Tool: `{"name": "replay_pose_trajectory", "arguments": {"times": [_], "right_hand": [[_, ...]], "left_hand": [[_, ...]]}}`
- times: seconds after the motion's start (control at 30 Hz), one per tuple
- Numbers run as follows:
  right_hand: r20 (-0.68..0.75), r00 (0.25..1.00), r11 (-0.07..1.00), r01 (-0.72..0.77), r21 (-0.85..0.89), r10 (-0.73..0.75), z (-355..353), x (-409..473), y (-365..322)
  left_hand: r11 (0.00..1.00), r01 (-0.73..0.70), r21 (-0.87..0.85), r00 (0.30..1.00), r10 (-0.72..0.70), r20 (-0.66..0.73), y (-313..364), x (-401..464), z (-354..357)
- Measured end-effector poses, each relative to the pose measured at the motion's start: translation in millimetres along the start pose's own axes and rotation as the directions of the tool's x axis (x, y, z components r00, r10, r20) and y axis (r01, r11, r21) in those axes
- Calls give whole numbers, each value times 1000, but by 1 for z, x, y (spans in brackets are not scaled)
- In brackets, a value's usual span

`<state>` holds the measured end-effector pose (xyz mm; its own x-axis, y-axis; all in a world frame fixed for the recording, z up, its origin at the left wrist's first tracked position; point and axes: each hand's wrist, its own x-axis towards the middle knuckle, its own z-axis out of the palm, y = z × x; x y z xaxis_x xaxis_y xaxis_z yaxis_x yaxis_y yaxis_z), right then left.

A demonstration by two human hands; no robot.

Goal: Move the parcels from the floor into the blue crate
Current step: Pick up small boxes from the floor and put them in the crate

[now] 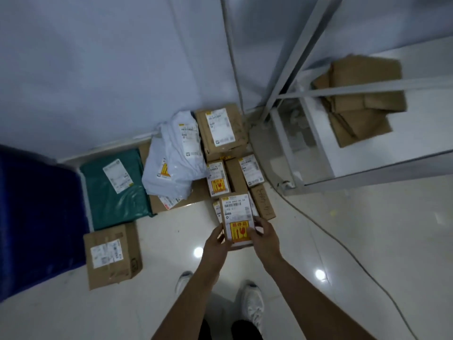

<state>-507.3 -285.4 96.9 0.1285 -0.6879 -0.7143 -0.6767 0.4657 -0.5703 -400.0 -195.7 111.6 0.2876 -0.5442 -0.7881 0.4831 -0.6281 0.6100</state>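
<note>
A small cardboard parcel (237,212) with a white label and an orange fragile sticker is held above the floor. My left hand (217,244) grips its left edge and my right hand (266,238) grips its right edge. The blue crate (36,217) stands at the far left. On the floor by the wall lie a green mailer bag (115,190), a white poly bag (171,163), a large box (221,131), two smaller boxes (218,179) (245,174) and a box near the crate (112,256).
A metal shelf frame (294,99) stands at the right, with flattened cardboard (360,99) behind it. A cable (343,244) runs across the white tiled floor on the right. My two shoes (252,305) are below the hands.
</note>
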Motion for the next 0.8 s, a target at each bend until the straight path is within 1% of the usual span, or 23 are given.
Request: {"name": "replay_pose_trajectory", "arguments": {"times": [0.23, 0.33, 0.4, 0.47, 0.53, 0.73, 0.8], "right_hand": [[34, 973, 974, 228, 17, -228, -59, -116, -133], [65, 958, 959, 278, 46, -281, -70, -167, -176], [81, 944, 947, 318, 46, -320, -73, -204, -201], [111, 933, 940, 338, 47, -342, -73, -243, -220], [143, 920, 931, 362, 46, -365, -71, -281, -236], [168, 892, 908, 415, 67, -420, -30, -393, -268], [195, 878, 899, 425, 107, -438, -7, -433, -273]], "left_hand": [[991, -125, -47, 987, 119, -112, 117, -120, -3], [979, -187, -80, 970, 171, -173, 160, -182, -14], [976, -188, -107, 965, 164, -205, 181, -224, -25], [978, -159, -133, 968, 128, -216, 197, -265, -40], [972, -165, -167, 967, 127, -219, 208, -307, -58], [950, -251, -187, 947, 201, -252, 217, -417, -132], [950, -274, -153, 936, 226, -271, 211, -450, -164]]}}
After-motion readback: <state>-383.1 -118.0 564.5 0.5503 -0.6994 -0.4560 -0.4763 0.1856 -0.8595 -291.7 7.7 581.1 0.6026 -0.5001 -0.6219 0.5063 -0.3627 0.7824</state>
